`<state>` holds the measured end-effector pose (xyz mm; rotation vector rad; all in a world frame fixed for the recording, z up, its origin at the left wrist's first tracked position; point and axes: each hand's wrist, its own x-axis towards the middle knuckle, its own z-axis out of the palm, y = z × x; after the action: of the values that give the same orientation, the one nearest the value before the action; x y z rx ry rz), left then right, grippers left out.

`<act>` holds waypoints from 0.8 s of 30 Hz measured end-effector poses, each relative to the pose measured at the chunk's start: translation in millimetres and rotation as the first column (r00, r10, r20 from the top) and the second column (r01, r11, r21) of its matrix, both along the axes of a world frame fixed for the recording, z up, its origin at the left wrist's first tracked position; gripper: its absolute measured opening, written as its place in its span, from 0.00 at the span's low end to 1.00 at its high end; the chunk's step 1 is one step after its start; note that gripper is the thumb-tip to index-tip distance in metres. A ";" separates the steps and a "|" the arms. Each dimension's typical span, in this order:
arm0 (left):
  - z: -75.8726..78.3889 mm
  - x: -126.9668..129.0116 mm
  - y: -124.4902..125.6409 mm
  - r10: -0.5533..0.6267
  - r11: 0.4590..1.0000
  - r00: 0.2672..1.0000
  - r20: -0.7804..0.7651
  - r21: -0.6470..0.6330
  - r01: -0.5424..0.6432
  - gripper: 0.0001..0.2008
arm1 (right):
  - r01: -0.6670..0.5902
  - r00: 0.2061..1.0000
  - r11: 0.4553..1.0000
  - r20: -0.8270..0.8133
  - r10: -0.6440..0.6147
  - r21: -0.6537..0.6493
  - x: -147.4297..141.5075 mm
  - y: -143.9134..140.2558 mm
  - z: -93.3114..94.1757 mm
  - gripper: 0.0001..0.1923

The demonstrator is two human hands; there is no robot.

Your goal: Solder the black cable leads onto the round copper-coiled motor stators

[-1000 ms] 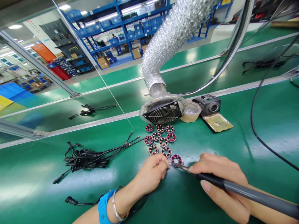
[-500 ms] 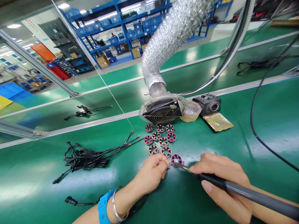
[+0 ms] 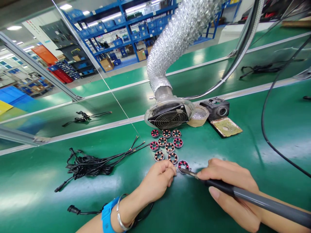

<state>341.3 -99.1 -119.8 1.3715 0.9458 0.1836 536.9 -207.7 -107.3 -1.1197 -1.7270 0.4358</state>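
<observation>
My right hand (image 3: 229, 187) grips a grey soldering iron (image 3: 243, 194) like a pen, its metal tip touching a small round coil ring (image 3: 184, 165) with red windings on the green bench. My left hand (image 3: 157, 181) is pinched shut just left of that ring, holding the end of a thin black cable (image 3: 143, 212) that runs back under my wrist. Several more coil rings (image 3: 166, 144) lie in rows just beyond.
A fume extractor fan (image 3: 167, 116) on a silver flexible duct (image 3: 175, 42) stands behind the rings. Beside it sit a solder-wire roll (image 3: 199, 115), a black iron stand (image 3: 216, 108) and a yellow sponge pad (image 3: 226, 127). A bundle of black cables (image 3: 89, 163) lies left.
My hands stay almost still at the ring. The cable bundles on the far conveyor belt have drifted to the left.
</observation>
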 end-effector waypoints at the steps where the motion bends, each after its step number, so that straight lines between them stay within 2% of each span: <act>1: -0.3 0.0 0.1 0.003 1.000 1.000 0.001 -0.001 -0.003 0.08 | 0.002 1.000 1.000 0.001 -0.002 0.002 0.0 0.3 0.1 0.12; 8: 0.5 0.0 1.9 0.028 0.998 0.999 -0.017 -0.057 -0.029 0.09 | 0.019 1.000 1.000 -0.014 -0.019 0.013 2.4 2.6 1.3 0.13; 16: -0.3 -0.1 2.0 0.023 0.997 1.000 0.000 -0.071 -0.023 0.17 | 0.055 0.998 0.997 -0.021 -0.054 0.047 3.4 6.5 -3.2 0.12; 24: 0.9 2.1 2.6 0.039 0.995 0.999 -0.037 -0.094 -0.042 0.18 | 0.062 0.997 0.996 -0.058 -0.058 0.070 2.9 11.2 -8.1 0.11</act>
<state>343.4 -96.5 -118.8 1.2728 0.9999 0.1438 539.8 -196.5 -115.4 -1.0946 -1.6440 0.3614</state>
